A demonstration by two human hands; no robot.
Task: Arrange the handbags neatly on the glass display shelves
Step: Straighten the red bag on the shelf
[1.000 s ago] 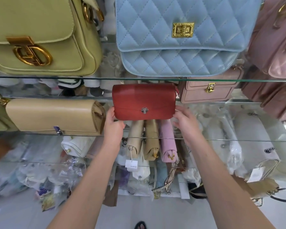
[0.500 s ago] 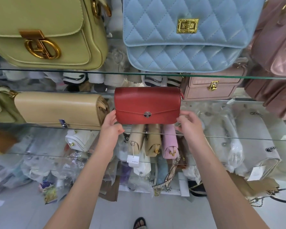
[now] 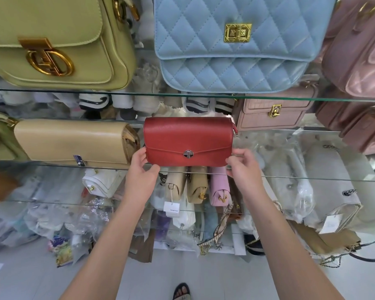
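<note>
Red handbag (image 3: 187, 140) upright at the near edge of the middle glass shelf (image 3: 312, 178), flap and round silver clasp (image 3: 188, 154) facing the viewer. Cannot tell whether fully resting on the glass or held just above it. Left hand (image 3: 142, 169) at the lower left corner, fingers curled round the side and thumb tucked under the base, clamped on the bag. Right hand (image 3: 241, 167) at the lower right corner, fingers and thumb pinching it the same way.

Likely the placing step: 1 bag being squared up in its slot, not yet let go. Next move probably a small push toward the far side, front kept parallel to the shelf edge, then both grips eased off without tipping the bag.

Tight on the left: beige handbag (image 3: 74, 141) just beside, a sliver of gap at most, so no drifting that way. To the right, pale pink handbag (image 3: 273, 114) set farther back, close to the red bag's upper right corner. Bare glass right of the red bag, the only open room on this level. Upper glass shelf (image 3: 139, 94) overhead, carrying a green handbag (image 3: 52, 40) and a blue quilted handbag (image 3: 232, 50); headroom modest, so sliding safer than lifting. Near shelf edge right under the hands: risk of the bag slipping off toward the viewer if released too early.
</note>
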